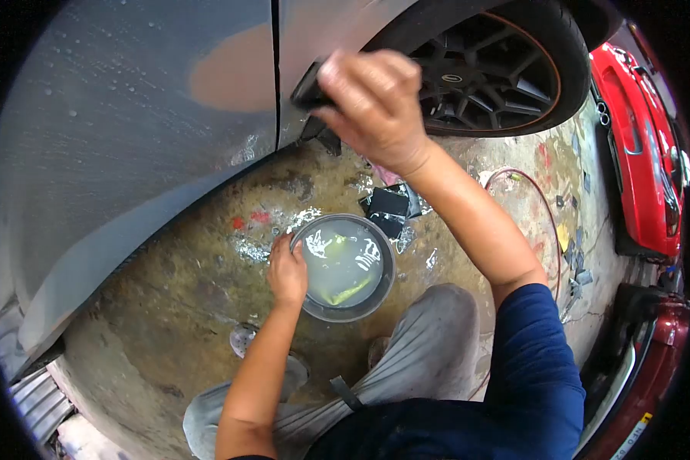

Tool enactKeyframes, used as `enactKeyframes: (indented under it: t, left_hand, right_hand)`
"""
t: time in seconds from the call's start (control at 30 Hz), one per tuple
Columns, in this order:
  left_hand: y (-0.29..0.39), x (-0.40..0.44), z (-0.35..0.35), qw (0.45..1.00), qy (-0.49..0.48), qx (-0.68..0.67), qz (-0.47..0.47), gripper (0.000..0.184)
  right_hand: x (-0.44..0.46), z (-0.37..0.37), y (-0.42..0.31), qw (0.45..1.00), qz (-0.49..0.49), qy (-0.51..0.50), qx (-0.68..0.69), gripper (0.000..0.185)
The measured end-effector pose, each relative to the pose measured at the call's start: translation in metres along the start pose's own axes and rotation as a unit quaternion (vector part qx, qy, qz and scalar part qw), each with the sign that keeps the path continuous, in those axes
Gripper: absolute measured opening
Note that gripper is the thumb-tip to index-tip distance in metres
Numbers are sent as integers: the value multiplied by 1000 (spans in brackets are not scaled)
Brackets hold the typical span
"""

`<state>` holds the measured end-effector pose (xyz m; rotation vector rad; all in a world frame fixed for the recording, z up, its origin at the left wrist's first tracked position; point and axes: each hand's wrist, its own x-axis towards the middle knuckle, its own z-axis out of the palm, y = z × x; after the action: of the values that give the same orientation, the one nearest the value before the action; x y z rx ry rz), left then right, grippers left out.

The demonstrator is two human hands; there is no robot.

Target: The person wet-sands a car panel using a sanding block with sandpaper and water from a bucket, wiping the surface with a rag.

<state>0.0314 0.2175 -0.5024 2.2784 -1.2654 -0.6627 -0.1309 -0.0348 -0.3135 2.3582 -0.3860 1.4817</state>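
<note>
My right hand [376,103] is closed on a dark pad [309,88] against the grey car panel [146,100], just left of the wheel; motion blurs its fingers. A tan patch [234,73] shows on the panel beside a dark vertical gap. My left hand [287,268] grips the left rim of a round grey basin [387,277]. Cloudy water fills the basin, with a yellow-green cloth [348,293] in it. Black sheets [389,203] lie on the wet floor by the basin's upper right edge.
A wheel [483,77] stands at the upper right. A reddish hose [548,211] curves over the wet floor [176,307], near scattered scraps [580,276]. A red car [640,146] and a dark red vehicle [671,330] are at the right edge.
</note>
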Motion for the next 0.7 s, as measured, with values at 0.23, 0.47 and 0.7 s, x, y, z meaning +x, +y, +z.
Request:
enactKeyframes:
  t: [0.23,0.47,0.7]
  left_hand:
    - [0,0,-2,1000,-10,-7,0,35]
    - [-3,1,3,1000,-5,17,-3,36]
    - [-5,1,2,1000,-15,16,-9,37]
  right_hand:
    - [24,-24,31,995,2,69,-66,66]
    - [34,-31,45,992,-10,89,-85,68]
    - [18,-28,24,998,-26,-12,-53,65]
